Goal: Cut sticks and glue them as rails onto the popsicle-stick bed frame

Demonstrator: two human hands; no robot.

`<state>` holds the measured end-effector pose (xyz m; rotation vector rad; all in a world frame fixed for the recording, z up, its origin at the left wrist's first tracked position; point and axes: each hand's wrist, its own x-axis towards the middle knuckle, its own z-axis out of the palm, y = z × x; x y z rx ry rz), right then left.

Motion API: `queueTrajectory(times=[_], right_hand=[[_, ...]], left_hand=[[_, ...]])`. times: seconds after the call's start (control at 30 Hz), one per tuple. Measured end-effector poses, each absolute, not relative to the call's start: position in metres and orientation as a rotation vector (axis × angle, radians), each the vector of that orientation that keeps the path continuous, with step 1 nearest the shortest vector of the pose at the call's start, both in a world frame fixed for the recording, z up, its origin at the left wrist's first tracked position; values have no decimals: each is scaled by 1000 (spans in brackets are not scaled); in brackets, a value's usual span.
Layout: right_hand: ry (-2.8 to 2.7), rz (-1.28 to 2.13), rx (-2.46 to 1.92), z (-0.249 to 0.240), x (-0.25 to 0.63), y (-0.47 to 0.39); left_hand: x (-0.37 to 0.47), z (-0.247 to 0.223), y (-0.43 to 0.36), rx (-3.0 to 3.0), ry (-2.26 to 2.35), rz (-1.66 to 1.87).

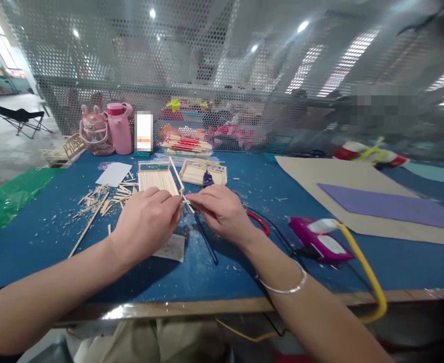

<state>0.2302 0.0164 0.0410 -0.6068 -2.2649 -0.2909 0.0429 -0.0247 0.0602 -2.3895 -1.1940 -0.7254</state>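
My left hand is closed, its fingertips pinching the near right corner of a small wooden stick frame with a slatted base and raised stick edges. My right hand meets it from the right, thumb and fingers pinched around what looks like a thin wooden stick at that same corner. The fingers hide the exact contact. Under my right hand lies a tool with a dark blue handle; its head is covered. Behind stands a second stick frame, with a dark blue object in front of it.
Cut stick pieces and crumbs litter the left, beside white paper. A purple power strip with a yellow cable lies right, near a purple sheet. A pink bottle and bagged sticks line the mesh partition.
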Motion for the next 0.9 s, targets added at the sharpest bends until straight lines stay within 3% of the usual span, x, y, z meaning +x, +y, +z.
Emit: queueTrajectory(times=[0.23,0.33,0.47,0.7,0.9], right_hand=[[-2115,-188,-702,54,239,12],[-1869,25,-1025,63,246,12],[-2322,472,-1639,58,244,15],[-2465,703,-1688,44,231,11],[-2279,893,-1599,61,243,13]], left_hand=[[39,61,-22,-2571,-1310,-874],[34,60,-25,-2610,-1407,-1172],[31,53,-29,-2912,-1417,-1455],[29,39,-37,-3294,-1186,-1312],[31,36,-38,-3368,-1077,-1268]])
